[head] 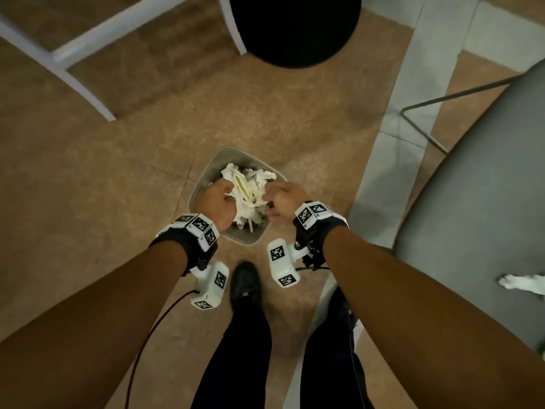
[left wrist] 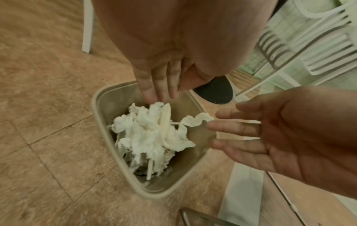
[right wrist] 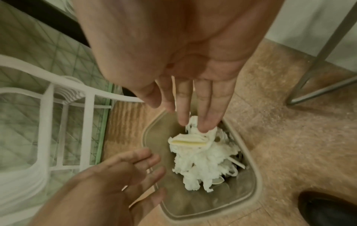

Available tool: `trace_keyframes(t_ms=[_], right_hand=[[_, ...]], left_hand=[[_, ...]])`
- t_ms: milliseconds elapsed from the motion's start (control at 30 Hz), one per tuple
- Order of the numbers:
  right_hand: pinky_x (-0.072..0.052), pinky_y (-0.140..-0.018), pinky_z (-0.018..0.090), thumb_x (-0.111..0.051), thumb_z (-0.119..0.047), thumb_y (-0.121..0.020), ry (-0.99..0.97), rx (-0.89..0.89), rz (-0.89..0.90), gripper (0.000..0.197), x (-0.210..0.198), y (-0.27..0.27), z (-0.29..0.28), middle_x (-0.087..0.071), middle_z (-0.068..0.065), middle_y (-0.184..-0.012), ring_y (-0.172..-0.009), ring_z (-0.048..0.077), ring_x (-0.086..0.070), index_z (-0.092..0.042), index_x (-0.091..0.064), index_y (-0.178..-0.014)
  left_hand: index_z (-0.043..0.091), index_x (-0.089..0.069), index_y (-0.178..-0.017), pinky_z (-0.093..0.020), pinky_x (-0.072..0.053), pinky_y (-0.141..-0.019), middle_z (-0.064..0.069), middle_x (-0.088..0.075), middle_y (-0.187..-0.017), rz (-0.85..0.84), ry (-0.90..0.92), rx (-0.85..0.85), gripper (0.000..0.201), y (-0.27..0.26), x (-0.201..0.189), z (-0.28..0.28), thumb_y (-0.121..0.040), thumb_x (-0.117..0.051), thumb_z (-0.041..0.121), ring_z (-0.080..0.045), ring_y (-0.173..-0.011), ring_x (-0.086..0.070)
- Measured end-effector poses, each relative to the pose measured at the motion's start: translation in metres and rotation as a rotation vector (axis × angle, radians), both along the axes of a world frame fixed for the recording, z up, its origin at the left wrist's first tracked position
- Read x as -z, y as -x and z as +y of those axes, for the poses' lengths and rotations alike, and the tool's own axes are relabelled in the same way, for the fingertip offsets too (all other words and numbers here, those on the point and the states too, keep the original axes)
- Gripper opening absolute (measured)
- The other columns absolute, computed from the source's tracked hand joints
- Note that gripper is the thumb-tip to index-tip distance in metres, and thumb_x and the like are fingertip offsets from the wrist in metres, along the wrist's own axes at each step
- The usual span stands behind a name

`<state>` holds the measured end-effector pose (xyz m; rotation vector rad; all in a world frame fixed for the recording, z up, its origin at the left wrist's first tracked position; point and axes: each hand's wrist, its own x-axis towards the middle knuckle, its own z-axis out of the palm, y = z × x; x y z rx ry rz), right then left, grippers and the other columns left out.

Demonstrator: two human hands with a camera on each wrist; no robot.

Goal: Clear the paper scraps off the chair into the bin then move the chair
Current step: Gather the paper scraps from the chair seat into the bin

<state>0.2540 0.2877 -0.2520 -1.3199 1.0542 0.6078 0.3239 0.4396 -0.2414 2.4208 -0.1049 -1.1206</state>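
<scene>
A beige bin [head: 244, 239] stands on the floor in front of my feet, with a heap of white paper scraps [head: 250, 190] in it. My left hand [head: 216, 202] and right hand [head: 280, 199] hover over its mouth, both with straight, spread fingers. In the left wrist view my left hand [left wrist: 160, 91] points down at the paper scraps [left wrist: 150, 134], and a curled strip [left wrist: 197, 120] lies by the right hand's fingertips [left wrist: 214, 128]. In the right wrist view my right hand [right wrist: 195, 116] touches the top of the heap [right wrist: 203, 160]. The grey chair seat [head: 486, 216] at right carries one white scrap [head: 522, 283].
A round black base [head: 295, 28] stands beyond the bin. White chair legs [head: 79, 81] cross the far left. The grey chair's thin metal legs [head: 424, 125] reach toward the bin. My black shoe [head: 244, 284] is just behind the bin. Brown tiled floor surrounds everything.
</scene>
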Motion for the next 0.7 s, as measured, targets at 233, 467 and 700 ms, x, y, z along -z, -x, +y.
trace_keyframes(t_ms=[233, 467, 700], right_hand=[[-0.048, -0.053, 0.024, -0.050, 0.008, -0.088, 0.082, 0.211, -0.143, 0.031, -0.110, 0.084, -0.091, -0.068, 0.013, -0.077, -0.070, 0.029, -0.063, -0.013, -0.065, -0.070], [-0.045, -0.050, 0.021, -0.049, -0.009, -0.090, 0.338, 0.406, -0.127, 0.025, -0.181, 0.224, -0.198, -0.068, 0.001, -0.068, -0.054, 0.021, -0.064, -0.022, -0.064, -0.075], [-0.057, -0.071, 0.040, -0.047, -0.009, -0.089, 0.473, 0.523, -0.111, 0.022, -0.192, 0.351, -0.270, -0.068, 0.000, -0.071, -0.065, 0.024, -0.065, -0.022, -0.063, -0.082]], left_hand=[[0.025, -0.059, -0.098, -0.039, -0.057, -0.081, -0.009, -0.072, -0.091, -0.091, 0.075, 0.273, 0.019, 0.030, -0.091, -0.105, -0.093, -0.049, 0.010, -0.029, -0.084, -0.068], [0.019, -0.065, -0.102, -0.036, -0.055, -0.083, -0.009, -0.074, -0.096, -0.112, 0.178, 0.590, 0.021, 0.127, -0.165, -0.254, -0.090, -0.048, 0.016, -0.031, -0.089, -0.068], [0.017, -0.054, -0.125, -0.045, -0.048, -0.095, -0.009, -0.053, -0.123, -0.189, 0.361, 1.100, 0.043, 0.278, -0.163, -0.337, -0.082, -0.057, 0.018, -0.031, -0.114, -0.051]])
